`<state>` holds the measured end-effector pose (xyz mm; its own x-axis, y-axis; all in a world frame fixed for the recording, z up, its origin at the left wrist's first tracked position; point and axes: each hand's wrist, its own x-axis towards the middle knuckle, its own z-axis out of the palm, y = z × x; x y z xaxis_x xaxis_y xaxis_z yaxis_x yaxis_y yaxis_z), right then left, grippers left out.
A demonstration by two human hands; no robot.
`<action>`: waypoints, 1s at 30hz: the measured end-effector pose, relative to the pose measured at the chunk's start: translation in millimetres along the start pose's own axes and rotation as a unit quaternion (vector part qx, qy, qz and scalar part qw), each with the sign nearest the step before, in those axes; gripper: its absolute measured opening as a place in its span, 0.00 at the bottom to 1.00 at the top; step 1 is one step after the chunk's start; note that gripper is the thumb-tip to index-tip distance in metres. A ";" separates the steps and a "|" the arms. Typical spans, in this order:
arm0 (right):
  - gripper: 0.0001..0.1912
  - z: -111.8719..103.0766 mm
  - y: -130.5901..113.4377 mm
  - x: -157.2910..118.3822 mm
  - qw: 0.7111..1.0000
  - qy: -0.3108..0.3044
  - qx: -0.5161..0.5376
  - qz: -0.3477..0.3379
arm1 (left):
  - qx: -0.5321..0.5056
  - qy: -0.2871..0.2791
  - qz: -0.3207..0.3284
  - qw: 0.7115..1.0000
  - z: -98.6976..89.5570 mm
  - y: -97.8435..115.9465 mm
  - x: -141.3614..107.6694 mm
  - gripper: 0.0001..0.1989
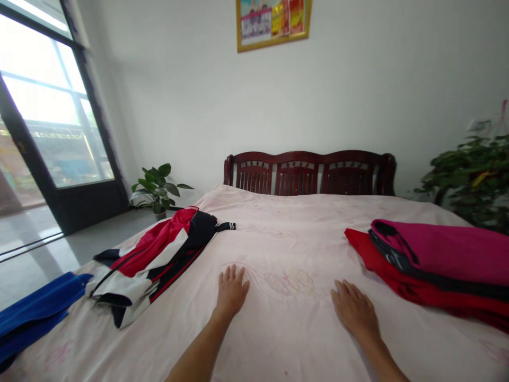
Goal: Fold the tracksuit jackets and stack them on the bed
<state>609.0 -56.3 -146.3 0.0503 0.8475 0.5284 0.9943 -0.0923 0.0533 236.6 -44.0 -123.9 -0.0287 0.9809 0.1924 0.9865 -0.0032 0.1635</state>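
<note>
Both of my hands rest palm down on a pale pink sheet (274,329) with a faint flower print. My left hand (233,289) has its fingers slightly spread and holds nothing. To its left lies a jacket (167,249) in red, white and dark navy, loosely laid out. My right hand (355,307) lies flat with fingers stretched, also without anything in it. Right of that hand is a stack of folded clothes, with a magenta garment (445,249) on top, a dark one below, and a red garment (401,276) at the bottom.
A blue garment (35,307) lies at the left edge of the sheet. Behind the bed-like surface stands a dark red wooden bench back (298,172). Potted plants (157,188) flank it, the larger leafy plant (473,175) at right. A glass door (59,116) is at left.
</note>
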 end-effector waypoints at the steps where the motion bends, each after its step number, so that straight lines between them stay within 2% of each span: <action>1: 0.23 0.3 0.6 0.3 1.000 0.001 0.000 0.000 | -0.001 0.000 0.000 1.000 0.8 -0.1 0.3 0.29; 15: 0.20 17.6 13.2 6.7 0.996 0.002 0.091 0.012 | -0.029 0.012 0.014 0.999 8.1 -1.7 -0.4 0.28; 18: 0.21 20.3 14.3 7.0 0.995 0.007 0.098 0.013 | -0.021 0.009 0.023 0.999 6.6 -2.4 0.1 0.27; 20: 0.22 21.5 14.9 6.6 0.996 0.011 0.093 0.013 | -0.004 0.003 0.032 0.999 1.3 -10.4 3.4 0.25; 23: 0.23 20.4 16.0 5.5 0.996 0.010 0.086 0.009 | 0.026 0.016 -0.002 1.000 -17.3 -43.4 15.5 0.24; 28: 0.19 14.3 20.2 2.7 0.994 0.021 0.105 -0.022 | 0.078 0.088 -0.166 0.979 -62.4 -135.4 39.2 0.30; 30: 0.17 14.2 23.0 2.2 0.992 0.027 0.120 -0.040 | 0.081 0.099 -0.205 0.970 -76.0 -165.5 42.4 0.29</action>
<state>633.3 -49.2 -155.9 -0.0281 0.8178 0.5748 0.9889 0.1065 -0.1033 59.9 -16.6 -69.3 -0.4393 0.8366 0.3272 0.8973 0.4260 0.1154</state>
